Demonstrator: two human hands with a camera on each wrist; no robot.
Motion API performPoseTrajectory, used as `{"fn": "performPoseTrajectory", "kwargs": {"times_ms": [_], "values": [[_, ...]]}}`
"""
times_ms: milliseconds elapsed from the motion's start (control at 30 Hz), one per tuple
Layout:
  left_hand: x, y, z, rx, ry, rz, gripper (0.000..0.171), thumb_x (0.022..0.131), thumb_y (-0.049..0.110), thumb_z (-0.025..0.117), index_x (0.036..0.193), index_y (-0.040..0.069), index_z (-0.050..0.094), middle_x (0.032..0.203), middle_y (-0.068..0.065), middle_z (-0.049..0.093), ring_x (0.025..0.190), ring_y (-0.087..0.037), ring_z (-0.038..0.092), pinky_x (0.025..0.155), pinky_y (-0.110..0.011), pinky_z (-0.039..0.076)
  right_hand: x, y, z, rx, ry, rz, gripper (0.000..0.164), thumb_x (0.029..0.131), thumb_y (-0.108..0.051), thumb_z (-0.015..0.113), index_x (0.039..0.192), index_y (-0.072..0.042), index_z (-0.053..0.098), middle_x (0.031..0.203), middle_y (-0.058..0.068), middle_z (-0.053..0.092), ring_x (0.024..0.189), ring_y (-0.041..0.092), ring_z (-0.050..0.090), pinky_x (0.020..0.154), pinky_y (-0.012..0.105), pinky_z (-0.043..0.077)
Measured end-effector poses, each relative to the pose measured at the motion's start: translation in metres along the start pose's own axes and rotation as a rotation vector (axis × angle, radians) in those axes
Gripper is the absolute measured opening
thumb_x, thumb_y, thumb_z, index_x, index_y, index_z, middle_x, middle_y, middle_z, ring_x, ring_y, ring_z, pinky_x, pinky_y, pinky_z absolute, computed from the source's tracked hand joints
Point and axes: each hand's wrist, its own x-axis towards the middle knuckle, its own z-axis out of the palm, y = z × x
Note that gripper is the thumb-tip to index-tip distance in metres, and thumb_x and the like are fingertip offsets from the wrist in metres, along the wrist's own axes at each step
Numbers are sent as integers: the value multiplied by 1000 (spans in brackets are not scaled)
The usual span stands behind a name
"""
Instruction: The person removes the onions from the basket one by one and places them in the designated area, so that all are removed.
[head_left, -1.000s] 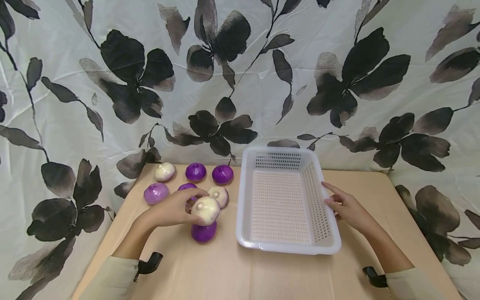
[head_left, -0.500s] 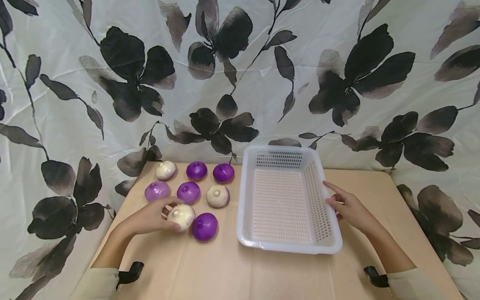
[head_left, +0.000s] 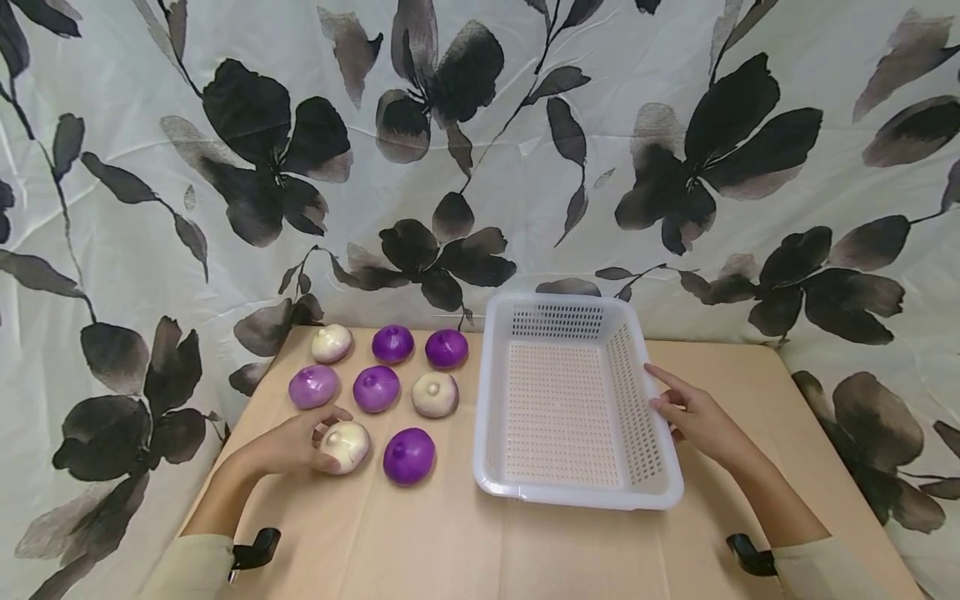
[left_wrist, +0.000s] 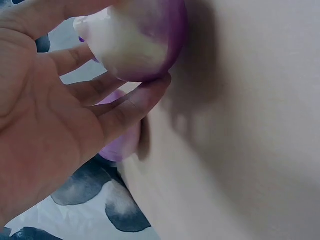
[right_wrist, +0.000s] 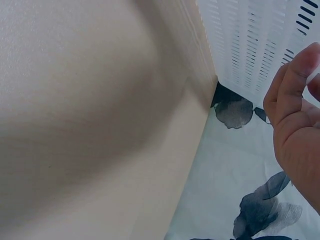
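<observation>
In the head view my left hand (head_left: pixel 296 443) holds a white-and-purple onion (head_left: pixel 347 447) at the front left of the onion group, fingers and thumb round its sides. The left wrist view shows this onion (left_wrist: pixel 135 42) close to the table surface; whether it touches cannot be made out. Beside it sits a dark purple onion (head_left: pixel 408 457). My right hand (head_left: pixel 701 425) grips the right rim of a white perforated plastic basket (head_left: pixel 483 400), index finger stretched along the edge. In the right wrist view, curled fingers (right_wrist: pixel 290 92) lie against the basket's outer wall (right_wrist: pixel 245 45).
Further onions stand in loose rows behind: a lilac one (head_left: pixel 313 387), purple ones (head_left: pixel 377 388) and pale ones (head_left: pixel 435 394). The light wooden table (head_left: pixel 450 542) ends at a floral cloth (head_left: pixel 562 167) hanging behind.
My left hand has carried the white-and-purple onion leftwards and down, from over the dark purple onion to the table spot left of it. The right hand and the basket have stayed in place.
</observation>
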Motion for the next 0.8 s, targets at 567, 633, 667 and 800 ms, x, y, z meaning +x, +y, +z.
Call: {"fn": "performPoseTrajectory", "kwargs": {"times_ms": [567, 633, 667, 800], "values": [[2, -7, 7, -81, 6, -59, 71, 76, 17, 80, 134, -2, 44, 121, -22, 55, 101, -28, 57, 73, -26, 53, -1, -3, 1, 2, -6, -4, 65, 99, -18, 55, 155, -20, 21, 101, 24, 55, 80, 23, 66, 60, 36, 59], [2, -7, 7, -85, 0, -55, 72, 76, 16, 79, 135, -3, 43, 123, -22, 54, 101, -28, 57, 72, -26, 53, -1, -3, 0, 0, -4, 1, 65, 99, -18, 54, 155, -21, 21, 101, 24, 55, 80, 23, 66, 60, 36, 59], [3, -7, 7, -86, -1, -54, 72, 76, 16, 79, 135, -3, 42, 123, -23, 54, 101, -28, 57, 72, -26, 53, -1, -3, 0, 0, -2, 3, 65, 99, -18, 55, 155, -22, 21, 101, 24, 55, 80, 23, 65, 60, 36, 59], [3, -7, 7, -71, 2, -46, 73, 77, 16, 79, 137, -3, 41, 126, -24, 52, 103, -29, 56, 74, -25, 52, -1, -3, 0, 0, 2, 10, 65, 98, -18, 55, 154, -23, 22, 101, 23, 55, 80, 23, 65, 59, 36, 59]]}}
